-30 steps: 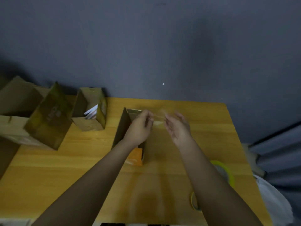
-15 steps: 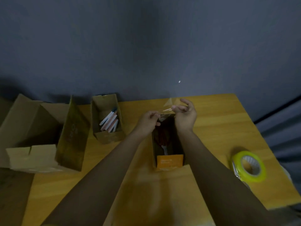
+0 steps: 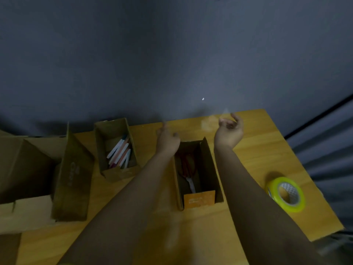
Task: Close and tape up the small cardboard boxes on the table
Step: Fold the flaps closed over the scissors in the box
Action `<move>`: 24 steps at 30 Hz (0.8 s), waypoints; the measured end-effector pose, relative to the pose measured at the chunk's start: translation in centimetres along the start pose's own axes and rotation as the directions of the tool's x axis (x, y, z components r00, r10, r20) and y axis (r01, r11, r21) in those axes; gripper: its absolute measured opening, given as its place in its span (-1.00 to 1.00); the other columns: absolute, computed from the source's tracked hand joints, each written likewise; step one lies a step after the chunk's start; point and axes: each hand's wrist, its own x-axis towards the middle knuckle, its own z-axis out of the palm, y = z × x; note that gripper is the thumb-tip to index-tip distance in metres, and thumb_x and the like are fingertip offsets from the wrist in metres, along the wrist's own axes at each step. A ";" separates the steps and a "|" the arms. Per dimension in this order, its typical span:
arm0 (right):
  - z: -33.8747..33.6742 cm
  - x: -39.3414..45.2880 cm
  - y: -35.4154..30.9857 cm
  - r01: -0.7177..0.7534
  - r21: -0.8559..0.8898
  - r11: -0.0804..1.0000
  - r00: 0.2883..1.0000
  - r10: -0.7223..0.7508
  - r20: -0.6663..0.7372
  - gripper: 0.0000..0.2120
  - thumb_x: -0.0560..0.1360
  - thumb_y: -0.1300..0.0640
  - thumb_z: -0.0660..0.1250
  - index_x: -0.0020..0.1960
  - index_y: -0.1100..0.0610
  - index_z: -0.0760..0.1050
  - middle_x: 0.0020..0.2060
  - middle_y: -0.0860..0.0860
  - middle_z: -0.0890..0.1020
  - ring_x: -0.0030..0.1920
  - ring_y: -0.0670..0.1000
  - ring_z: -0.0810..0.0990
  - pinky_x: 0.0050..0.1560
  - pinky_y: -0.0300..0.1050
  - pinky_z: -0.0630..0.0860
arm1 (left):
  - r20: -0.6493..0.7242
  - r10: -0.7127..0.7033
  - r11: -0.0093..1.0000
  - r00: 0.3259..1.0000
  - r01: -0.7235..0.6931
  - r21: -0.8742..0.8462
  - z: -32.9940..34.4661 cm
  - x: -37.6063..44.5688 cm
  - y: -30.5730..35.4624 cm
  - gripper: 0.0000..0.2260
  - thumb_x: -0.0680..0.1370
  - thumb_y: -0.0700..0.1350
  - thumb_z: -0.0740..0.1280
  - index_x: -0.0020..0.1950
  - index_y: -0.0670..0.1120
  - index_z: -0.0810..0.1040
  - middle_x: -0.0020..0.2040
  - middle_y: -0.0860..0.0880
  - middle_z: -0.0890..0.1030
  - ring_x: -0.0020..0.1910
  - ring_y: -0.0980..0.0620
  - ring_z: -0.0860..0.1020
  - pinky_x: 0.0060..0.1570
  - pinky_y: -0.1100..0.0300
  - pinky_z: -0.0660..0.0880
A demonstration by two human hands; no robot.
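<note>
Above the open box (image 3: 197, 169), both hands hover blurred, their grip impossible to tell.

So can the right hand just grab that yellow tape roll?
Probably yes. The tape roll sits alone on the table beside the right forearm, nothing blocking it, though the right hand seems to hold a blurry clear strip.

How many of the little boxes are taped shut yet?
None yet. The box of pens and the box between the arms both stand open. A clear, blurry strip of tape hangs by the right hand, apparently pinched; the left hand is apart from it. The tape roll waits on the table. Closing and taping both remains.
</note>
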 end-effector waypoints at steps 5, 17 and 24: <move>-1.5 0.8 0.5 0.092 -0.165 0.982 0.943 -0.033 0.332 -0.60 0.53 0.35 0.31 0.33 0.14 0.40 -0.26 -0.10 0.55 -0.14 -0.23 0.56 0.07 -0.35 0.45 | 0.246 0.014 0.856 0.969 -0.139 0.498 1.1 0.6 -1.9 -0.42 0.60 -0.03 0.28 0.56 -0.07 0.13 0.52 -0.11 0.19 0.47 -0.17 0.20 0.39 -0.06 0.30; -3.6 -4.5 2.6 -0.135 -0.097 0.986 0.833 0.166 0.527 -0.61 0.50 0.36 0.34 0.26 0.07 0.44 -0.20 0.01 0.54 -0.15 -0.10 0.59 -0.14 -0.15 0.58 | 0.271 0.064 0.799 0.960 -0.212 0.563 -0.8 -4.9 -6.1 -0.65 0.55 -0.30 0.20 0.31 -0.06 0.41 0.24 -0.12 0.39 0.04 -0.15 0.49 -0.07 0.04 0.52; -4.5 -11.6 3.1 -0.042 -0.169 0.985 0.675 0.153 0.722 -0.64 0.53 0.33 0.31 0.27 0.05 0.42 -0.16 0.06 0.55 -0.13 -0.05 0.58 -0.19 -0.10 0.60 | 0.140 0.029 0.835 0.990 -0.101 0.542 -5.2 -12.0 -10.5 -0.61 0.55 -0.29 0.22 0.37 -0.08 0.42 0.32 -0.15 0.42 0.21 -0.14 0.48 0.13 0.04 0.49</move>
